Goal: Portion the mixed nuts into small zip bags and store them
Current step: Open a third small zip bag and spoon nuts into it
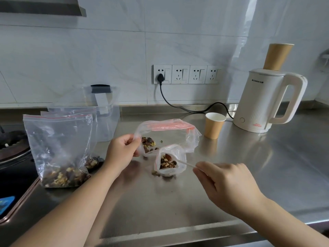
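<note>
Nuts sit in the small zip bag just beyond my right hand, which pinches a thin white spoon handle aimed leftward into them — my left hand pinches the bigger bag's rim.

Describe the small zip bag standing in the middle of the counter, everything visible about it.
The small zip bag is clear thin plastic with a red line at its zip edge. It stands upright on the steel counter, mouth open toward the camera, roughly half full of mixed nuts. A thin white stick, pinched in the right hand, reaches into its mouth. It sits against the larger open bag gripped by the left hand. A few nuts lie at its base.
</note>
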